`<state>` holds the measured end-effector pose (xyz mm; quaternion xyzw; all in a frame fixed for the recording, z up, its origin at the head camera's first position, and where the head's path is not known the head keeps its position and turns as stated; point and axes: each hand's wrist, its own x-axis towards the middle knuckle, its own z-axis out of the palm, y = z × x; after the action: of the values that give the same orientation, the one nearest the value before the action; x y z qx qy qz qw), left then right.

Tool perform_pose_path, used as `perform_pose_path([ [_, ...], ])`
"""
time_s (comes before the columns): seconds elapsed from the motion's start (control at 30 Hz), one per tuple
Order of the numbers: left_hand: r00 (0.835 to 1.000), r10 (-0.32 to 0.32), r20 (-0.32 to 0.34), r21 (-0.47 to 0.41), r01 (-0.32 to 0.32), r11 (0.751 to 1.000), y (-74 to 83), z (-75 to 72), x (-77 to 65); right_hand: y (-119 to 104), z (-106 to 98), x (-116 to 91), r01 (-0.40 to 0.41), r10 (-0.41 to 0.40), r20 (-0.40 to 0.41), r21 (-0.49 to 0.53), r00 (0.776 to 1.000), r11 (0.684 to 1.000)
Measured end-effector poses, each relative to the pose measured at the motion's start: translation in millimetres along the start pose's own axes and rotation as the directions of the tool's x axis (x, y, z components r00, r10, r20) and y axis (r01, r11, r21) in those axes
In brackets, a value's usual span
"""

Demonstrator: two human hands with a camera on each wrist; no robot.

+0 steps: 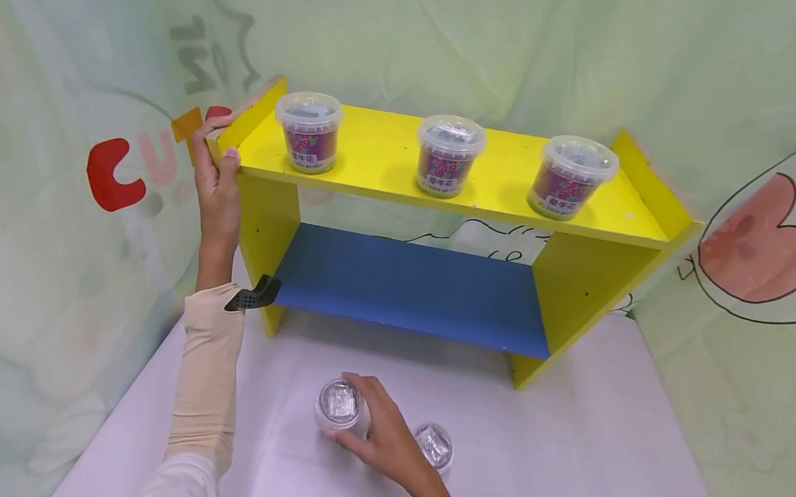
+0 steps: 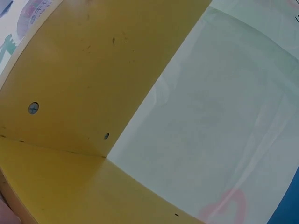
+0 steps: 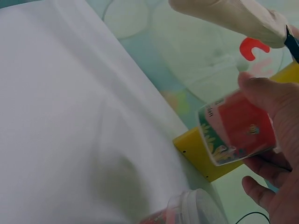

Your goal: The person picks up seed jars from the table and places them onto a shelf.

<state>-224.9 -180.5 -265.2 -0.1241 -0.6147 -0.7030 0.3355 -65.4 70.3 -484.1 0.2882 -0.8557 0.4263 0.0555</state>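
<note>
Pinching one cup (image 1: pixel 339 404) with the right hand (image 1: pixel 387 434), over the white table (image 1: pixel 528 462), in front of the shelf (image 1: pixel 586 298). Can see silver stuff (image 1: pixel 344 401) through its clear lid (image 1: pixel 323 422). Gripping the shelf's left edge (image 1: pixel 251 122) with the left hand (image 1: pixel 219 180). Seeing open room above the blue board (image 1: pixel 402 287). Can count four more cups: one (image 1: pixel 434 446) beside the right hand, three (image 1: pixel 310 150) (image 1: pixel 444 171) (image 1: pixel 562 190) on the yellow top (image 1: pixel 380 145).

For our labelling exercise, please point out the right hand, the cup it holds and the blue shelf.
Right hand (image 1: pixel 388 436), head view: back of the hand.
Held cup (image 3: pixel 238 127), right wrist view: printed side.
Blue shelf (image 1: pixel 409 289), head view: bare top surface.
</note>
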Motion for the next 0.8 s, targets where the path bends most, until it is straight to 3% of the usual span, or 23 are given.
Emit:
perform_pose_path([
  [0.33, 1.000, 0.001, 0.006, -0.021, -0.001, 1.000, 0.0, 0.2, 0.5, 2.1, -1.4, 3.5, 0.049, -0.030, -0.120, 0.161, 0.992, 0.986],
  [0.8, 1.000, 0.006, -0.004, -0.014, -0.007, 1.000, 1.7, 1.5, -0.1, -0.2, -6.8, 2.2, -0.064, 0.108, -0.121, 0.319, 0.987, 0.945],
])
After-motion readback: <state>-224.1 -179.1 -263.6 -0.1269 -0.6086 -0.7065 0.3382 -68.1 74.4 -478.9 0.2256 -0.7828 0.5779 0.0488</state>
